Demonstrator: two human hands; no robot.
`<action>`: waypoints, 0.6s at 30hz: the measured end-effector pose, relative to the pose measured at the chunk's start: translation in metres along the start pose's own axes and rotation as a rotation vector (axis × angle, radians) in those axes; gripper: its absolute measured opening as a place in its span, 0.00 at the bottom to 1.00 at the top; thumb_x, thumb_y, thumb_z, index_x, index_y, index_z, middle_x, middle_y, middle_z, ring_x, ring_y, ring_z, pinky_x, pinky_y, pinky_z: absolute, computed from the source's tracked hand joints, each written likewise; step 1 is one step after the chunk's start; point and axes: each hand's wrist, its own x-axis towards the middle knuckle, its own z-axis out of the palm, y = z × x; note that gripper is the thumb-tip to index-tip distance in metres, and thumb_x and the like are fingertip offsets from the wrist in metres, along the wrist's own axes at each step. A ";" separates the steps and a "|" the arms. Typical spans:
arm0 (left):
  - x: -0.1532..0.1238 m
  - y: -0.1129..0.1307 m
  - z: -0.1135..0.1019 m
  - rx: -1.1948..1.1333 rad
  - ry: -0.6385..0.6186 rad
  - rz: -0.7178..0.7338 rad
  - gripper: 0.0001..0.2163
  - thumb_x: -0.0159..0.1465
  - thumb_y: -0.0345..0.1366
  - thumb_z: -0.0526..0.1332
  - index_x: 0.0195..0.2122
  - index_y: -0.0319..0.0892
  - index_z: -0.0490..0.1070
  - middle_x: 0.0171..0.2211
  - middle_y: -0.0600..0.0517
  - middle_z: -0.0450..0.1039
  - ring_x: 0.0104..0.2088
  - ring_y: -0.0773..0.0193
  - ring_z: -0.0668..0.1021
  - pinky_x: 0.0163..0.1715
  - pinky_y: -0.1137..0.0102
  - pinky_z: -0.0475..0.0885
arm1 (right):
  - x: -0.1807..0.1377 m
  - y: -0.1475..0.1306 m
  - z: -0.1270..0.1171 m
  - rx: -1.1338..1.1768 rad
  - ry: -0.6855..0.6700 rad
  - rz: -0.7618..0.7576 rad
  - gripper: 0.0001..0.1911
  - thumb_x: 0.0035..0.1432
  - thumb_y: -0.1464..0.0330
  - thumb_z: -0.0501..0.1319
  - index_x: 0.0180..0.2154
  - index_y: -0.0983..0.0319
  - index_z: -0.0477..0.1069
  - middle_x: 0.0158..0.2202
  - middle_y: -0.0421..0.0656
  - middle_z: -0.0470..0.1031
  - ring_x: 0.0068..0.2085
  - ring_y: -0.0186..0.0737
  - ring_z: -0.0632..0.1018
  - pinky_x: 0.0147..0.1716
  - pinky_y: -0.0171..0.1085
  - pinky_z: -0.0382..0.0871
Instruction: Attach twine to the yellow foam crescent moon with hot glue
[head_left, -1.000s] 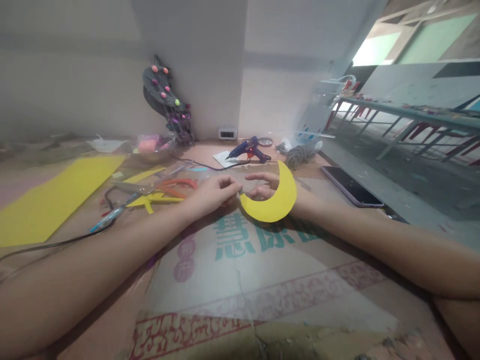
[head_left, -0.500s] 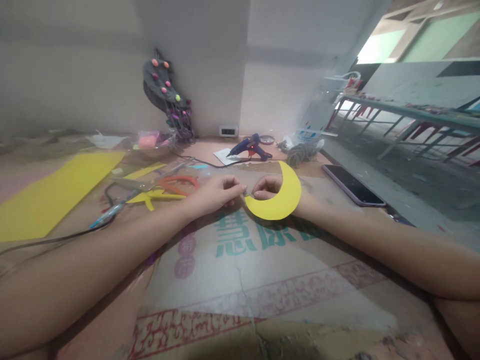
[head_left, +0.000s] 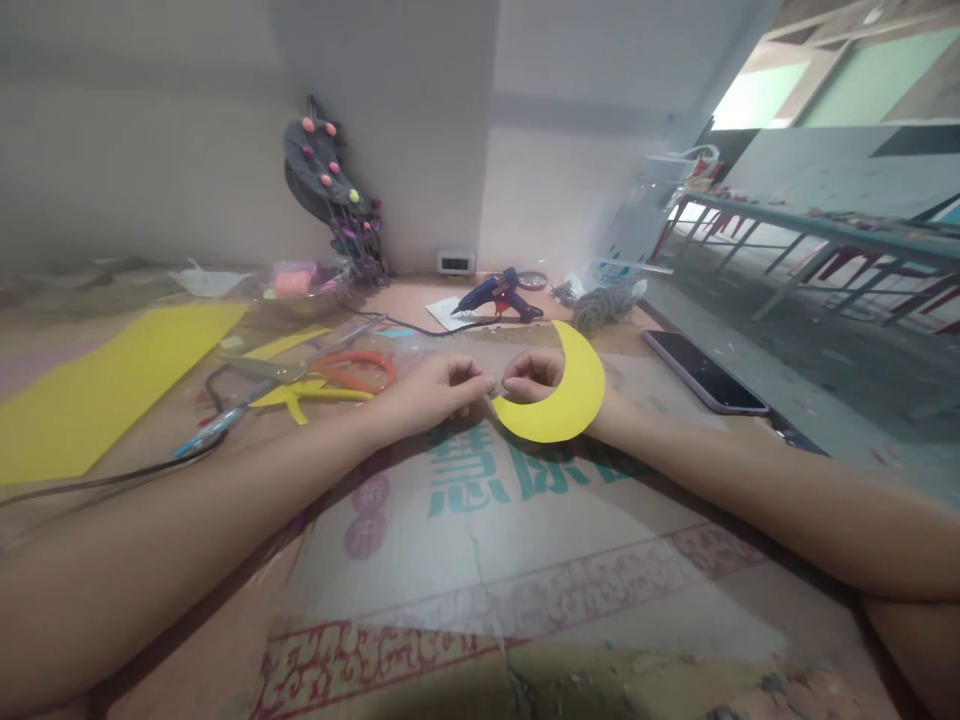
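You work in dim, greyish light, the brightest patch being the washed-out opening (head_left: 757, 95) at your upper right. A broad upright band of shade darkens the wall (head_left: 382, 60), with a paler stretch to its right. Dark shadow edges your right forearm (head_left: 735, 490), and a milky sheen dulls the cardboard (head_left: 450, 590). Your yellow crescent (head_left: 559, 415) reads clearly, but the tabletop clutter (head_left: 67, 290) at far left smears, and wide-angle stretch slants the far table (head_left: 825, 225).

Crescent (head_left: 576, 400): was plain yellow
Cardboard (head_left: 435, 565): bore green characters, a red scrollwork band
Glue gun (head_left: 489, 295): was dark blue
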 end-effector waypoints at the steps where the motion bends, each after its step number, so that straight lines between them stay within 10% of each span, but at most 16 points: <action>1: 0.000 0.000 0.000 -0.005 -0.002 -0.001 0.14 0.63 0.46 0.58 0.32 0.40 0.70 0.20 0.56 0.66 0.20 0.71 0.68 0.19 0.76 0.59 | 0.000 0.000 0.000 -0.007 0.001 -0.002 0.17 0.47 0.55 0.67 0.29 0.61 0.69 0.24 0.39 0.71 0.23 0.31 0.70 0.21 0.31 0.63; 8: 0.001 -0.002 0.001 -0.029 0.005 -0.004 0.14 0.63 0.47 0.58 0.32 0.40 0.69 0.20 0.57 0.66 0.19 0.71 0.67 0.19 0.77 0.59 | 0.003 0.004 -0.002 -0.064 -0.012 -0.017 0.16 0.49 0.54 0.65 0.29 0.61 0.68 0.25 0.40 0.71 0.24 0.33 0.71 0.23 0.34 0.65; 18: 0.003 0.000 -0.004 -0.122 0.253 -0.015 0.14 0.64 0.46 0.57 0.28 0.41 0.63 0.19 0.58 0.63 0.19 0.72 0.66 0.19 0.77 0.60 | -0.013 -0.023 -0.012 -0.359 0.057 -0.279 0.18 0.52 0.72 0.58 0.47 0.60 0.67 0.49 0.48 0.75 0.52 0.49 0.74 0.53 0.48 0.68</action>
